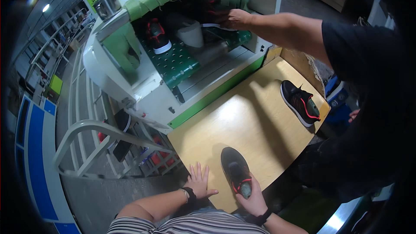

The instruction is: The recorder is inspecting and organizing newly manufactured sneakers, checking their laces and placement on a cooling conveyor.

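Head view: a black sneaker with red trim (236,171) is gripped at its heel by the right hand (252,198), fingers wrapped round it, and is rested sole-down on the near end of the wooden table (242,117). The left hand (199,183) is laid flat and empty, fingers spread, on the table's near corner just beside that shoe. A second black sneaker (300,102) is seen at the table's far right edge, while a co-worker's hand (236,18) is reached into the green-belted conveyor machine (173,60), where another sneaker (157,36) is carried.

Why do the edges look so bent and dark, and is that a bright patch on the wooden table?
Head view: the fisheye lens bows the railing and darkens the corners; overhead light leaves a pale glare on the table; the shoe under the right hand casts a soft shadow; the co-worker's arm stays sharp.
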The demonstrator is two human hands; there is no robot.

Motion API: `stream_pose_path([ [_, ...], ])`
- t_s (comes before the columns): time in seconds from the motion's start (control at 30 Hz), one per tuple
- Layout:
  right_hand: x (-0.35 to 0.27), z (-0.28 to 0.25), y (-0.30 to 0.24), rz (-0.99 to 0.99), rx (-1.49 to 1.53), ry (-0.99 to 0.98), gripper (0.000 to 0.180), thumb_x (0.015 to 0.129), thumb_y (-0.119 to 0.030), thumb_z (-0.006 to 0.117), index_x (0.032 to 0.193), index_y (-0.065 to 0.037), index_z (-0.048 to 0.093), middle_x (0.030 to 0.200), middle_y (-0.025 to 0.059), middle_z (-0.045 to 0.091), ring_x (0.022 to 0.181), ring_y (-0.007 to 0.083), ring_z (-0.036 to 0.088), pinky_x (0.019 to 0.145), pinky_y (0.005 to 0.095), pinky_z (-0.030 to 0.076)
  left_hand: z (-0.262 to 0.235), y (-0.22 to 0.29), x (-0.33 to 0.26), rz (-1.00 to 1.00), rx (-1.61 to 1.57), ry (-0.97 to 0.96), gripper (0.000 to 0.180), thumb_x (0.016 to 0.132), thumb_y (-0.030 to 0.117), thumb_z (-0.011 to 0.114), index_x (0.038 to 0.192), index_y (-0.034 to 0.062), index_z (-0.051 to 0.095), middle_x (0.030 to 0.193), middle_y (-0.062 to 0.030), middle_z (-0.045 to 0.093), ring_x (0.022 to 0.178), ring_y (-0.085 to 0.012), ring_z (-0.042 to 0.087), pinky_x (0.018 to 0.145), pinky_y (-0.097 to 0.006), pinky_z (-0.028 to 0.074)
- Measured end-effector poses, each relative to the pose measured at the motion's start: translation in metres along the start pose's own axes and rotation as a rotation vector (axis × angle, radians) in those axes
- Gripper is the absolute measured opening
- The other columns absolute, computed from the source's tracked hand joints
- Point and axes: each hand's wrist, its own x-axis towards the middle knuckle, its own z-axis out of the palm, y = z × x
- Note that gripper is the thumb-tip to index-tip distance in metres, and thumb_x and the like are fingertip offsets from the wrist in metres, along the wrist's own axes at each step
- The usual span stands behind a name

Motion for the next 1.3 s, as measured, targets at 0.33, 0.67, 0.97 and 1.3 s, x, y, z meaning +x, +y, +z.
stream_pose_path([
  [0.33,0.036,0.056,-0.026,-0.188,-0.023,0.121,0.059,0.079,-0.002,0.065,0.134,0.002,0.044,0.128,0.0241,0.054,0.122,0.0389,0.051,0.105,0.0415,0.04,0.008,-0.033,-0.075,-0.035,-0.484,0.178,0.092,0.085,0.055,0.066,0.156,0.0161,0.021,0.159,-0.0254,0.02,0.144,-0.0452,0.027,0.113,-0.055,0.031],
  [0.67,-0.01,0.126,-0.115,-0.646,-0.664,0.198,0.08,0.077,-0.01,0.078,0.146,-0.005,0.038,0.146,0.025,0.038,0.134,0.0414,0.038,0.111,0.0499,0.031,0.25,-0.264,-0.387,-0.826,-0.674,-0.079,0.059,0.088,0.035,0.068,0.136,0.0048,0.052,0.135,-0.0222,0.057,0.124,-0.038,0.055,0.105,-0.045,0.044],
  [0.97,-0.036,0.394,-0.153,-0.156,-0.746,-0.883,0.039,0.085,-0.022,0.067,0.12,-0.005,0.061,0.099,0.0138,0.069,0.094,0.0328,0.066,0.086,0.0402,0.052,0.286,-0.382,-0.476,-0.73,-0.973,0.091,0.061,0.089,0.037,0.064,0.138,0.0018,0.049,0.133,-0.0254,0.056,0.125,-0.0378,0.054,0.104,-0.043,0.044],
  [1.3,0.01,0.684,-0.131,0.029,-0.985,-1.169,0.044,0.085,-0.039,0.066,0.12,-0.012,0.064,0.112,0.0185,0.068,0.108,0.0364,0.063,0.094,0.0444,0.048,0.169,-0.705,-0.461,-0.54,-0.915,0.666,0.058,0.09,0.031,0.068,0.136,0.0007,0.051,0.134,-0.0236,0.056,0.125,-0.0368,0.054,0.105,-0.042,0.043],
])
